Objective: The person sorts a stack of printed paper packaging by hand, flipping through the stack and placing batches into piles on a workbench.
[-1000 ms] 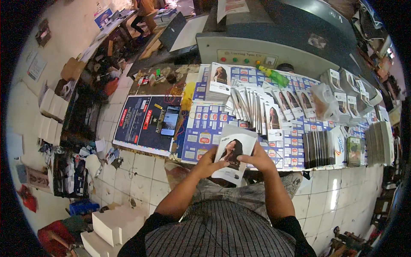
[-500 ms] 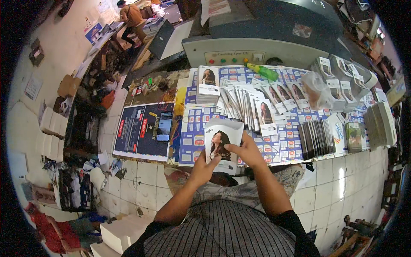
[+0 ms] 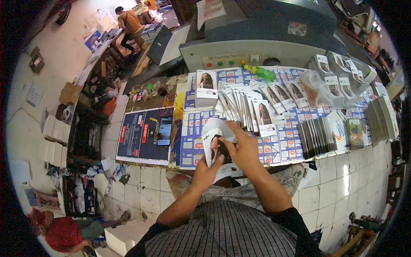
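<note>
The white carton (image 3: 215,145) in my grip looked thin and flat, printed on its front with a photo of a person with long dark hair, the head tipped back. Small dark lettering ran near its upper left edge, and a plain, paler flap stood up at its top. A white part with a dark printed shape showed lower down, under my hands; I couldn't tell whether it belonged to the same piece.

The carton was at the centre of the frame, between my two hands and over the near edge of the blue-printed sheets (image 3: 188,159). My left hand (image 3: 206,172) pinched it at the bottom, the thumb lying up its face. My right hand (image 3: 247,150) was on its right side, thumb over the front and forefinger stretched up by the flap; I couldn't tell how the other fingers sat behind it.

Just beyond, right of centre, similar cartons lay in a fanned row (image 3: 264,115). A neat stack (image 3: 206,92) stood left of them, and a green bottle (image 3: 262,73) lay on its side at the upper middle.
</note>
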A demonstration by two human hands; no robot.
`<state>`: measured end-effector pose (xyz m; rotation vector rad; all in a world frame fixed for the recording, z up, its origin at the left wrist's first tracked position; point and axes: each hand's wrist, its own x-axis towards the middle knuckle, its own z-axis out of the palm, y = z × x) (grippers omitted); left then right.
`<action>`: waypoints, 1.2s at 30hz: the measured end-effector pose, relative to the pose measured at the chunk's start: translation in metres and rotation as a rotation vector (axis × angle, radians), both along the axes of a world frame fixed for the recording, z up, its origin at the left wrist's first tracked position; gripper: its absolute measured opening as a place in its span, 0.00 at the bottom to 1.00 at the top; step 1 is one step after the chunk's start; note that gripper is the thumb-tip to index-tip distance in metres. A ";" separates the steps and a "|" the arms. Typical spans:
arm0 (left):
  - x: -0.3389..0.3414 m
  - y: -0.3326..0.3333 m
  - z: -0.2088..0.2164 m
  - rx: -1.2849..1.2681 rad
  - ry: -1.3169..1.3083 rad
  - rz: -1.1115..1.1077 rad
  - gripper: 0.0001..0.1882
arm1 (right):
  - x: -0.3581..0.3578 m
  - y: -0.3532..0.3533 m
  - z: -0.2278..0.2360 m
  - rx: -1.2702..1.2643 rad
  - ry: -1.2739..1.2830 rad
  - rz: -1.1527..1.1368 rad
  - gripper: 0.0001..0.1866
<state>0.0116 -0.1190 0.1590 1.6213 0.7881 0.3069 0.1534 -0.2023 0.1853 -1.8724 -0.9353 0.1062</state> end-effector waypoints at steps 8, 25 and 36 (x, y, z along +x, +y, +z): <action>-0.039 0.044 -0.017 -0.600 -0.556 -0.204 0.34 | 0.002 -0.027 0.058 0.298 0.592 0.433 0.61; -0.006 0.011 0.071 -1.111 -0.881 -0.370 0.31 | -0.028 -0.039 0.099 0.233 0.672 0.712 0.61; -0.032 0.028 -0.073 -0.949 -0.741 0.112 0.35 | -0.025 -0.036 0.088 0.244 0.645 0.720 0.58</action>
